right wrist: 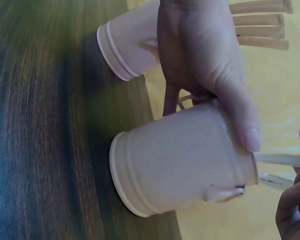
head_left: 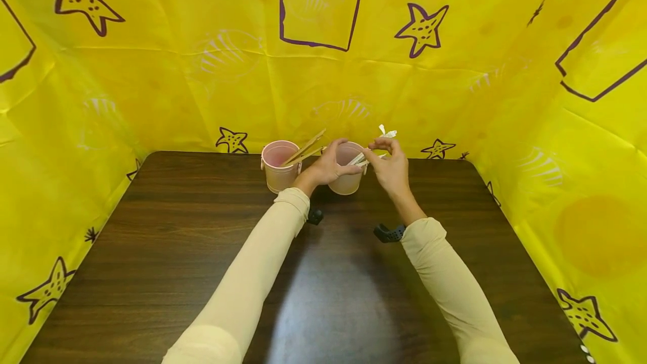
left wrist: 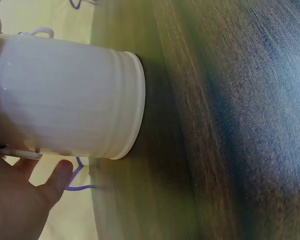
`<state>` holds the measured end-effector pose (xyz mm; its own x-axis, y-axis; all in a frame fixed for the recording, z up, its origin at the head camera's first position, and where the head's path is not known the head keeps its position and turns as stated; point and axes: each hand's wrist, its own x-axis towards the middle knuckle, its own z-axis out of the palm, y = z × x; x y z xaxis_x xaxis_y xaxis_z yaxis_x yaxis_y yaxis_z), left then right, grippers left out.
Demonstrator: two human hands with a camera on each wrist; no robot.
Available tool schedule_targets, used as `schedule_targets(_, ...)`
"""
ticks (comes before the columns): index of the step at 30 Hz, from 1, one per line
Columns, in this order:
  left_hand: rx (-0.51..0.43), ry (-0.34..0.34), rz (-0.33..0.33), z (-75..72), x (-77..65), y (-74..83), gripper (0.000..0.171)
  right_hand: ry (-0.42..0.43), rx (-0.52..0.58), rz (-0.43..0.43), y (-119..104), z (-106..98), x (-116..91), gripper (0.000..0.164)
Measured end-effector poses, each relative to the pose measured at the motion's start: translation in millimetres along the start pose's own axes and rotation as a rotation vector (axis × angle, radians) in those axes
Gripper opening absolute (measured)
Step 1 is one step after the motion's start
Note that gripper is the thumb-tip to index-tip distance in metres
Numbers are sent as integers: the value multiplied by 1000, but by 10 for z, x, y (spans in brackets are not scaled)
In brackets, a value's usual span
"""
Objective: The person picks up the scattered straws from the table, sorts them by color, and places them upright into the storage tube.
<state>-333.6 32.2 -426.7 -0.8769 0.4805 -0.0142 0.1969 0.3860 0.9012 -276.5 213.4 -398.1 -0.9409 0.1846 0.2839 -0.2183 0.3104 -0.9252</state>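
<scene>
In the head view my left hand (head_left: 327, 170) grips the rim of the right pale pink bucket (head_left: 346, 184). From the right wrist view, its thumb (right wrist: 250, 132) lies along the outside near the rim. My right hand (head_left: 391, 170) is at that bucket's mouth and pinches a thin pale stick (right wrist: 280, 160). Beside it, another pale stick with dark print (right wrist: 276, 180) leans out of the bucket. A white, paper-like piece (head_left: 387, 131) shows above the right fingers; whether they hold it is unclear. In the left wrist view the bucket (left wrist: 65, 95) stands upright on the table.
A second pink bucket (head_left: 281, 178) stands just to the left with several tan wooden sticks (head_left: 305, 150) leaning out. Both buckets are near the back edge of the dark wooden table (head_left: 192, 240). Yellow patterned sheets (head_left: 167, 89) hang behind and at the sides.
</scene>
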Motion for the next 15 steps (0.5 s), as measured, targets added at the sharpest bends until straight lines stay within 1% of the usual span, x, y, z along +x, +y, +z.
schedule_targets(2,21,1,8,-8,-13,13,95,13,16,16,-11,-48,-36,48)
schedule_targets(4,43,5,2,-22,-29,33,94,22,16,25,-21,-100,-81,52)
schedule_targets(6,65,-1,-8,-37,-37,50,94,28,-1,22,-13,-150,-123,54)
schedule_targets(8,82,-11,-14,-54,-48,70,94,12,-42,21,12,-204,-175,55)
schedule_targets(11,114,-29,-17,-73,-44,90,96,-51,-97,29,42,-271,-293,56)
schedule_targets(15,150,-41,-28,-92,-42,130,99,-175,-160,36,45,-327,-511,54)
